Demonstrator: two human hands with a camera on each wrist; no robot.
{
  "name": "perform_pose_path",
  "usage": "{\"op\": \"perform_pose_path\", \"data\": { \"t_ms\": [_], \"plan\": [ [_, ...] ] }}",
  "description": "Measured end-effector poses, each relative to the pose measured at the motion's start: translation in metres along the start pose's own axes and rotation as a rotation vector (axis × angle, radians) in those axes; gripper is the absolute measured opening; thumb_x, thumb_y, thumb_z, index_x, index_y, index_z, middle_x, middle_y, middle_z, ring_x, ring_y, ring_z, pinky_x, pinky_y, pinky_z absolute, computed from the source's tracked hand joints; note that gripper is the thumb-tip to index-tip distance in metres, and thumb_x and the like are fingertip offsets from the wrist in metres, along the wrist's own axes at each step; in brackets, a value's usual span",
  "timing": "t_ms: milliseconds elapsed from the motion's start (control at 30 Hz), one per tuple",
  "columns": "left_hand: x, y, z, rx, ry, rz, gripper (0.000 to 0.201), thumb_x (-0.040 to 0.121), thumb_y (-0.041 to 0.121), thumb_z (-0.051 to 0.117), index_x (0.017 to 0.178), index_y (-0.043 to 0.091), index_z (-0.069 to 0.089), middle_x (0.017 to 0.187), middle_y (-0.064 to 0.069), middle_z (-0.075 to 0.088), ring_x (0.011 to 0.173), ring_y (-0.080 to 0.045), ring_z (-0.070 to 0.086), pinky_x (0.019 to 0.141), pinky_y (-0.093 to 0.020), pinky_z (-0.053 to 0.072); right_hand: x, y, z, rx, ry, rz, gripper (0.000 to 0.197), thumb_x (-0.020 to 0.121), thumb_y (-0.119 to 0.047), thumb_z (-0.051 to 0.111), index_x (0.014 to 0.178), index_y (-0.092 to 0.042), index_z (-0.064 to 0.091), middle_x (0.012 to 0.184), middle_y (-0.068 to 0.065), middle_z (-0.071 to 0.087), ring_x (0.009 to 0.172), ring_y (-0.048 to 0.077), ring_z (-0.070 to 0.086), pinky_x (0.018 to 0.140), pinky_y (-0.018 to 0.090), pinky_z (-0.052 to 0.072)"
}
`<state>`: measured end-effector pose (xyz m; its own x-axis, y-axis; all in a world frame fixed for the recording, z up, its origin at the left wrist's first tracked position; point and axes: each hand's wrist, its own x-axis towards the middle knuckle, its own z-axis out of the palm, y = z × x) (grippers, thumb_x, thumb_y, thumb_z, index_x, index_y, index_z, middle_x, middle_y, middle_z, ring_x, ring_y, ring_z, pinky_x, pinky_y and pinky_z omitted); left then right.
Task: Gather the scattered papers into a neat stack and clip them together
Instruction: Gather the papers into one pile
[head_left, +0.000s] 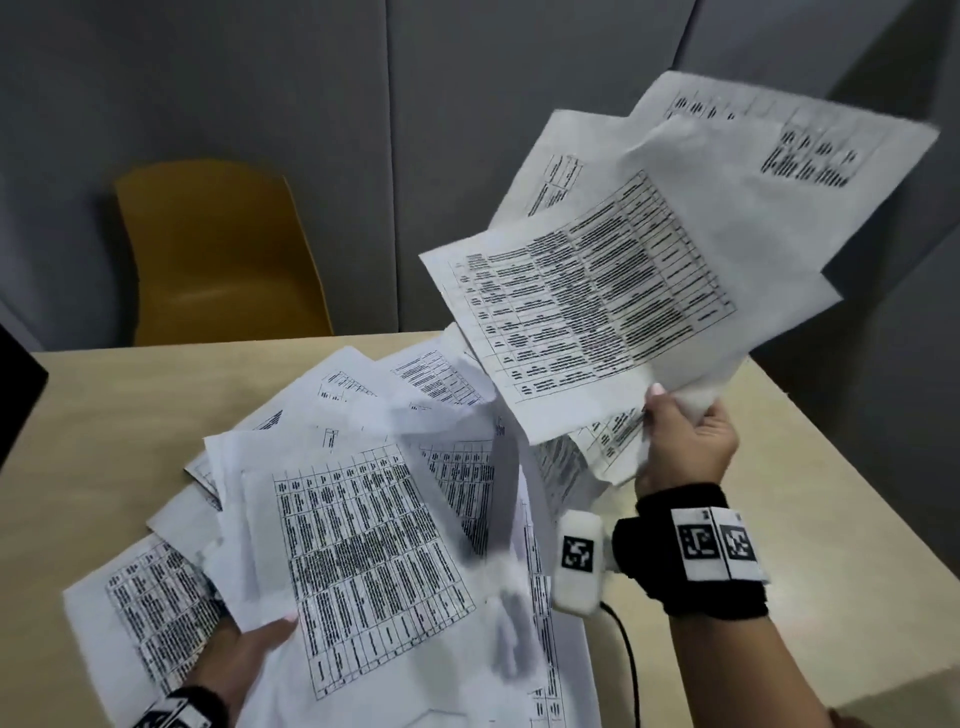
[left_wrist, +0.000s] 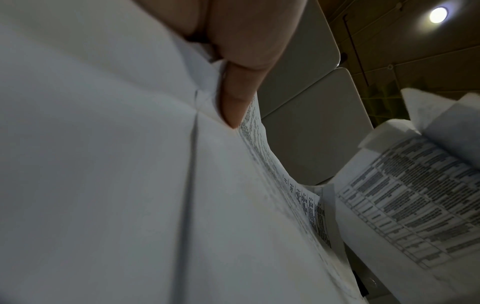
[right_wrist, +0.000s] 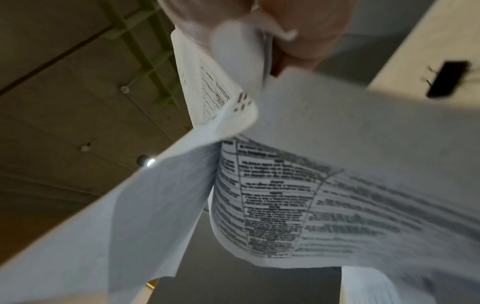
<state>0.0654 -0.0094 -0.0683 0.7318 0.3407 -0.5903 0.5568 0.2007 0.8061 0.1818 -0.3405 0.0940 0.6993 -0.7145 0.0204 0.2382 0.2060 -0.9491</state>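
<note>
White papers printed with tables lie in a loose, fanned pile (head_left: 363, 519) on the beige table (head_left: 78, 441). My right hand (head_left: 685, 431) pinches the lower corner of several sheets (head_left: 649, 270) and holds them up, splayed, above the table's far right; the same raised sheets (right_wrist: 337, 185) fill the right wrist view. My left hand (head_left: 249, 649) grips the near edge of the pile, thumb on top of a sheet; its thumb (left_wrist: 241, 82) presses paper (left_wrist: 103, 164) in the left wrist view. A black binder clip (right_wrist: 446, 79) lies on the table, seen only from the right wrist.
A yellow chair (head_left: 218, 249) stands behind the table's far edge, before grey wall panels (head_left: 467, 130). A dark object (head_left: 15, 395) juts in at the left edge. A black cable (head_left: 628, 660) hangs from the wrist camera near the table's right side.
</note>
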Motion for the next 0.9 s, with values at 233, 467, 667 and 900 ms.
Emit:
{"op": "perform_pose_path", "data": {
  "t_ms": [233,467,667,900],
  "plan": [
    [0.002,-0.003,-0.001,-0.028,-0.009,-0.013,0.052,0.083,-0.001,0.061,0.131,0.000,0.045,0.126,-0.015,0.056,0.119,-0.040,0.050,0.107,-0.051,0.032,-0.021,-0.002,0.012,0.199,-0.134,0.336,0.020,0.085,0.008,0.055,0.083,-0.012,0.058,0.086,0.011,0.067,0.067,0.020,0.067,0.070,0.042,0.057],
    [0.003,-0.003,-0.001,-0.070,-0.005,0.012,0.036,0.081,-0.012,0.056,0.115,0.000,0.053,0.106,-0.021,0.059,0.094,-0.037,0.056,0.093,-0.046,0.040,-0.027,-0.010,0.029,0.248,-0.253,0.560,0.041,0.088,-0.002,0.054,0.128,0.006,0.046,0.120,0.024,0.060,0.102,0.036,0.062,0.069,0.046,0.058],
    [0.005,-0.004,-0.002,-0.011,0.048,-0.011,0.036,0.081,-0.006,0.061,0.116,-0.004,0.056,0.102,-0.020,0.062,0.092,-0.039,0.059,0.091,-0.049,0.044,-0.021,-0.012,0.030,0.293,-0.391,0.675,0.062,0.075,-0.011,0.068,0.130,0.005,0.046,0.129,0.020,0.056,0.119,0.033,0.054,0.098,0.051,0.045],
    [0.001,-0.002,-0.002,0.010,0.076,-0.042,0.042,0.078,-0.008,0.062,0.119,-0.009,0.052,0.109,-0.020,0.062,0.098,-0.037,0.059,0.099,-0.049,0.040,-0.029,-0.002,0.029,0.226,-0.250,0.538,0.031,0.079,0.000,0.064,0.109,0.003,0.056,0.110,0.023,0.064,0.087,0.029,0.066,0.070,0.042,0.058]
  ]
}}
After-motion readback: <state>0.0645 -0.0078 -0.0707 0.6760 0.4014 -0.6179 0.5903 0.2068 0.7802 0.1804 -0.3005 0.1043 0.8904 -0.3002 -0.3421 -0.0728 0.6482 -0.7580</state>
